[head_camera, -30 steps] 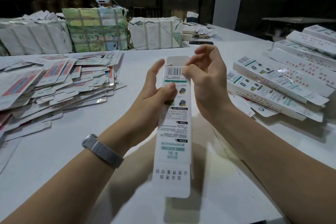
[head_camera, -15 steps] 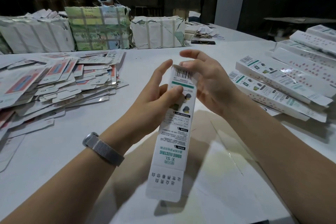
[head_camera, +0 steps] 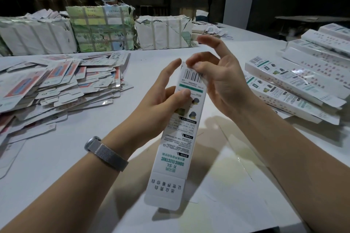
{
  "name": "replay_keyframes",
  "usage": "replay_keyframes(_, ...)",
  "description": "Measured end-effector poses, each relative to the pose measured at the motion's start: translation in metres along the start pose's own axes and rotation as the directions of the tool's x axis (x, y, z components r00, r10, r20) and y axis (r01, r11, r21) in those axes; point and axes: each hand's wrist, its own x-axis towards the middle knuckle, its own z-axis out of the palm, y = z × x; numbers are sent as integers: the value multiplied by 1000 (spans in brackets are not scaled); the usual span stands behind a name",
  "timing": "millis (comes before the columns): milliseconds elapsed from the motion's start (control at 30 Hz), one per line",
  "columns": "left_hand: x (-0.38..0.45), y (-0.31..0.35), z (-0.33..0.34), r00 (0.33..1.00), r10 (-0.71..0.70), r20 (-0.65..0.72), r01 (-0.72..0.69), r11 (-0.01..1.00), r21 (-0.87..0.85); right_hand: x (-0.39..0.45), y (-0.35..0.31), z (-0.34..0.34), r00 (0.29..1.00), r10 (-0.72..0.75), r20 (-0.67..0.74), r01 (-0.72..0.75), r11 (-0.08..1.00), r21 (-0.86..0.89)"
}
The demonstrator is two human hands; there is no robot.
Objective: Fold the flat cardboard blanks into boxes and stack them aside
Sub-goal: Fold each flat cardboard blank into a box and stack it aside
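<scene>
White tabletop (head_camera: 62, 157) spreads beneath a long carton (head_camera: 186, 119) held upright between flat blanks (head_camera: 56, 85) and finished boxes (head_camera: 295, 85), left hand (head_camera: 162, 104) gripping its middle to steady it (far flap apparently tucking) while right hand (head_camera: 217, 77) pinches the top.

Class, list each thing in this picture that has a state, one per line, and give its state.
Held box: folded into shape, far end being closed, near flap open.
Left hand: grips the box's side.
Right hand: fingertips press the far end flap.
Flat blanks: unfolded, in a loose heap.
Finished boxes: folded, stacked lying down.
Wrapped bundles: strapped, wrapping torn.
</scene>
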Motion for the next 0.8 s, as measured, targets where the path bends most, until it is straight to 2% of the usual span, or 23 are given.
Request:
replay_keyframes(233, -1, 1, -4, 999, 39, -13, -38, 999, 26, 0, 2, 0, 998, 58, -1, -58, 995, 84)
replay_keyframes(433, -1, 1, -3, 999, 32, -19, -33, 998, -46, 4, -4, -9, 984, 164, 63, -170, 980, 104)
replay_keyframes(633, -3, 2, -5, 999, 27, -17, -29, 995, -95, 3, -5, -9, 987, 129, 95, -128, 992, -15)
replay_keyframes(800, -1, 1, -6, 993, 68, -101, -77, 993, -90, 0, -1, 0, 993, 91, 70, -85, 993, -85)
